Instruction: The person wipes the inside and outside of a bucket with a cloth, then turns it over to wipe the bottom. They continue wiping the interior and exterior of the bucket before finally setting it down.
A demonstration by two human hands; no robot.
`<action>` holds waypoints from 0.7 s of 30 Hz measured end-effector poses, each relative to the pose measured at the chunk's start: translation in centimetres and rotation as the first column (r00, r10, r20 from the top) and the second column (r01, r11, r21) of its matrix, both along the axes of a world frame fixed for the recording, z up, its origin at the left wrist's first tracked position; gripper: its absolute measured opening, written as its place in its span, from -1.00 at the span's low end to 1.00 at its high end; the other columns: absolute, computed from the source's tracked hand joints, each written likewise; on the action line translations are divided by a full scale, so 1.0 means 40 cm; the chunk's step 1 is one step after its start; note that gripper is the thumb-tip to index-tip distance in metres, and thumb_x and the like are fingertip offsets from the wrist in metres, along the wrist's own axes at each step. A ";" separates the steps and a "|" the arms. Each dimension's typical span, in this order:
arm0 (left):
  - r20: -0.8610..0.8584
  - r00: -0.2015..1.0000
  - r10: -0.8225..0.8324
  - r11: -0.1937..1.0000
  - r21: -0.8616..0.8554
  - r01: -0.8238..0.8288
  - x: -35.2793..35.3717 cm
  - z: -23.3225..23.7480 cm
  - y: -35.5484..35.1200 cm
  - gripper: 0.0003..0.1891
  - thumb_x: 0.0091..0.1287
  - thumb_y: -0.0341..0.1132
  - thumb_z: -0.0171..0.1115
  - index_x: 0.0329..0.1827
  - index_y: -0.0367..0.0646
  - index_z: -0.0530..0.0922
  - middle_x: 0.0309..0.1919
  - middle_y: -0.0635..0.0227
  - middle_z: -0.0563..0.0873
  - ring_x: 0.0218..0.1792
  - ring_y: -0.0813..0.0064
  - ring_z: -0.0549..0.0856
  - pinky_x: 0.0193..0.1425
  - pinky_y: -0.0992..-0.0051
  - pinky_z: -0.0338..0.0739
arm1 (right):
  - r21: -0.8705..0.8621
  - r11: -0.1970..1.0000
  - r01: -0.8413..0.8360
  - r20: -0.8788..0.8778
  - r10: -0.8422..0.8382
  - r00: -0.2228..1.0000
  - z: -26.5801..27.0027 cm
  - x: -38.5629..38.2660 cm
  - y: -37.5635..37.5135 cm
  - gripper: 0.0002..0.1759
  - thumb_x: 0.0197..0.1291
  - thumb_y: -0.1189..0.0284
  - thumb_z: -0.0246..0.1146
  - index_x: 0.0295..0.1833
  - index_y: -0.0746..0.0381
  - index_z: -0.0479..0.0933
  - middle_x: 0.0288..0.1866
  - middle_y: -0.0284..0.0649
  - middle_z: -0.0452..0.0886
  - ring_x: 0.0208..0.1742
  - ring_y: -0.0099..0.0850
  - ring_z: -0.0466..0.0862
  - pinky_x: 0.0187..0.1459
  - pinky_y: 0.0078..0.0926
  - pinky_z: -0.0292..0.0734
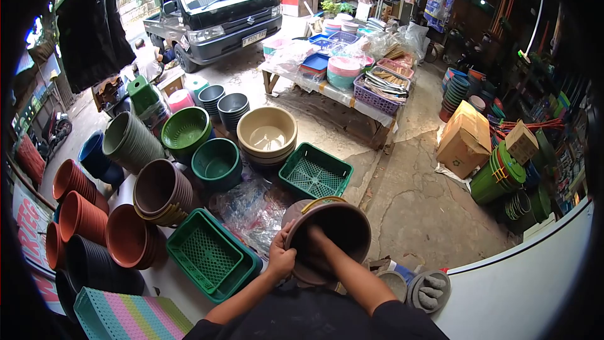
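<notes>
A dark brown bucket (357,214) with a yellow handle is tilted in front of my body, its mouth facing up and forward. My left hand (281,253) is closed on the bucket's left rim. My right hand (316,239) reaches down inside the bucket; its fingers are lost in the dark interior, so what they touch is hidden. Just left of the bucket lies crumpled clear plastic (251,211). Beyond the rim stands a green perforated basket (316,171), and green rectangular baskets (211,258) are stacked to the left.
Stacked pots (129,236) and basins (267,132) fill the left side. A goods table (340,101) stands ahead, a truck (217,9) behind it. Cardboard boxes (464,138) and a green bin (500,173) are at right. A person (148,60) is near the truck.
</notes>
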State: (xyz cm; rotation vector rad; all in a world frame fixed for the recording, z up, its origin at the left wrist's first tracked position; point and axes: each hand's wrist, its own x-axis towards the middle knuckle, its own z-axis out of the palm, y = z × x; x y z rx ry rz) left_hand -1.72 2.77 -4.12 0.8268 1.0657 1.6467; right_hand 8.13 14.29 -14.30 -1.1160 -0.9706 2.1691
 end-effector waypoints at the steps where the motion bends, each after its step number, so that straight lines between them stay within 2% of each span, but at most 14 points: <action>1: 0.003 0.999 -0.036 0.999 0.006 0.036 0.004 0.003 -0.005 -0.42 -0.11 -0.77 -0.14 0.06 -0.29 0.44 0.46 0.06 0.35 0.59 0.22 0.05 0.61 0.32 -0.16 | -0.284 0.907 0.311 -0.128 -0.357 0.925 0.065 0.004 0.013 -0.47 0.40 0.10 -0.02 0.26 0.23 0.50 0.14 -0.07 0.61 0.14 -0.21 0.61 0.24 -0.17 0.50; 2: -0.011 1.000 0.000 1.000 0.010 0.000 0.010 0.007 -0.006 -0.43 -0.10 -0.78 -0.14 0.06 -0.30 0.45 0.44 0.11 0.38 0.54 0.28 0.20 0.58 0.37 -0.05 | -0.283 0.907 0.312 -0.131 -0.358 0.924 0.125 0.011 0.023 -0.47 0.40 0.10 -0.02 0.26 0.23 0.50 0.14 -0.07 0.61 0.14 -0.21 0.61 0.24 -0.17 0.50; 3: -0.013 1.000 0.000 1.000 0.011 0.000 0.015 0.014 -0.005 -0.43 -0.10 -0.78 -0.14 0.06 -0.30 0.45 0.44 0.11 0.38 0.54 0.28 0.20 0.58 0.37 -0.05 | -0.322 0.755 0.571 -0.157 -0.637 0.754 0.181 0.020 0.036 -0.50 0.38 0.17 -0.06 0.20 0.28 0.52 0.10 -0.04 0.61 0.13 -0.14 0.62 0.21 -0.07 0.53; 4: 0.004 0.999 0.038 0.999 -0.009 -0.038 0.019 0.019 -0.005 -0.50 -0.09 -0.79 -0.13 -0.03 -0.25 0.42 0.33 0.18 0.48 0.36 0.40 0.37 0.43 0.46 0.16 | -0.368 0.528 0.766 -0.166 -0.847 0.504 0.201 0.030 0.043 -0.51 0.37 0.24 -0.11 0.14 0.33 0.55 0.06 -0.01 0.61 0.12 -0.07 0.62 0.19 0.03 0.55; 5: 0.023 0.997 0.074 0.997 -0.032 -0.073 0.025 0.020 -0.009 -0.56 -0.07 -0.79 -0.12 -0.13 -0.20 0.40 0.21 0.25 0.57 0.18 0.51 0.55 0.29 0.55 0.37 | -0.370 0.524 0.767 -0.162 -0.849 0.503 0.193 0.039 0.043 -0.51 0.37 0.24 -0.11 0.14 0.33 0.55 0.06 -0.01 0.61 0.12 -0.07 0.62 0.19 0.03 0.55; 8: 0.027 0.996 0.081 0.994 -0.075 -0.079 0.050 -0.007 -0.003 -0.56 -0.06 -0.78 -0.11 -0.12 -0.19 0.41 0.03 0.34 0.62 0.06 0.59 0.57 0.22 0.58 0.40 | -0.191 0.427 0.884 -0.096 -0.904 0.416 0.159 0.064 0.052 -0.49 0.39 0.24 -0.14 0.11 0.40 0.54 0.02 0.00 0.61 0.05 -0.07 0.65 0.13 0.07 0.60; 10: 0.039 0.997 0.069 0.996 -0.066 -0.067 0.065 -0.020 0.003 -0.55 -0.06 -0.78 -0.10 -0.10 -0.18 0.42 -0.05 0.37 0.62 -0.02 0.60 0.59 0.12 0.60 0.43 | -0.024 0.593 0.805 -0.015 -0.805 0.593 0.121 0.038 0.046 -0.44 0.44 0.21 -0.18 0.13 0.47 0.51 0.03 0.03 0.61 0.10 -0.15 0.63 0.13 -0.14 0.56; 12: 0.048 0.996 0.070 0.996 -0.060 -0.067 0.061 -0.032 0.010 -0.55 -0.06 -0.77 -0.09 -0.09 -0.17 0.42 -0.13 0.40 0.62 -0.10 0.61 0.60 0.03 0.61 0.47 | 0.157 0.785 0.600 0.103 -0.617 0.780 0.058 0.007 0.031 -0.39 0.49 0.17 -0.20 0.18 0.52 0.47 0.10 0.09 0.59 0.18 -0.19 0.58 0.18 -0.27 0.47; 14: 0.145 0.988 -0.051 0.984 -0.160 0.074 0.029 -0.035 0.022 -0.47 -0.07 -0.77 -0.09 0.03 -0.24 0.45 0.11 0.29 0.61 0.07 0.57 0.59 0.13 0.61 0.44 | 0.319 0.908 0.272 0.248 -0.357 0.901 0.055 -0.008 -0.018 -0.36 0.51 0.15 -0.22 0.27 0.53 0.40 0.22 0.17 0.53 0.31 -0.16 0.48 0.30 -0.31 0.33; 16: 0.137 0.990 -0.034 0.991 -0.127 0.051 0.004 -0.013 0.048 -0.47 -0.07 -0.76 -0.08 0.03 -0.24 0.45 0.06 0.30 0.62 0.02 0.57 0.60 0.09 0.62 0.45 | 0.503 0.845 -0.182 0.370 -0.020 0.929 0.021 0.011 -0.053 -0.29 0.49 0.05 -0.18 0.37 0.50 0.30 0.34 0.26 0.43 0.43 -0.08 0.39 0.41 -0.31 0.21; 17: 0.134 0.991 -0.015 0.995 -0.098 0.028 -0.006 -0.009 0.052 -0.47 -0.07 -0.76 -0.07 0.03 -0.24 0.45 0.02 0.31 0.64 -0.02 0.58 0.61 0.04 0.63 0.47 | 0.504 0.843 -0.186 0.373 -0.018 0.928 0.036 0.029 -0.053 -0.29 0.49 0.05 -0.18 0.37 0.50 0.30 0.34 0.26 0.43 0.43 -0.08 0.39 0.41 -0.31 0.21; 18: 0.134 0.991 -0.006 0.997 -0.072 0.016 -0.021 -0.039 0.065 -0.46 -0.08 -0.76 -0.08 0.03 -0.24 0.46 0.02 0.30 0.64 -0.01 0.57 0.61 0.07 0.63 0.47 | 0.377 0.765 -0.522 0.647 0.186 0.739 0.050 0.056 -0.060 -0.27 0.47 0.02 -0.16 0.40 0.48 0.28 0.36 0.24 0.41 0.45 -0.05 0.37 0.43 -0.31 0.21; 19: 0.143 0.990 -0.002 0.997 -0.073 0.012 -0.029 -0.035 0.060 -0.46 -0.08 -0.76 -0.08 0.03 -0.24 0.46 0.02 0.30 0.64 -0.01 0.57 0.61 0.07 0.63 0.47 | 0.151 0.616 -0.773 0.838 0.335 0.431 0.085 0.084 -0.070 -0.24 0.44 -0.01 -0.13 0.42 0.45 0.26 0.38 0.22 0.40 0.46 -0.01 0.35 0.44 -0.31 0.21; 21: 0.140 0.990 -0.010 0.992 -0.123 0.028 -0.046 -0.016 0.056 -0.46 -0.09 -0.77 -0.09 0.03 -0.24 0.46 0.01 0.30 0.64 0.00 0.54 0.62 0.10 0.59 0.47 | -0.145 0.397 -0.906 0.933 0.360 0.008 0.188 0.141 -0.062 -0.28 0.31 0.06 -0.01 0.44 0.31 0.30 0.41 0.10 0.40 0.46 -0.13 0.38 0.43 -0.25 0.26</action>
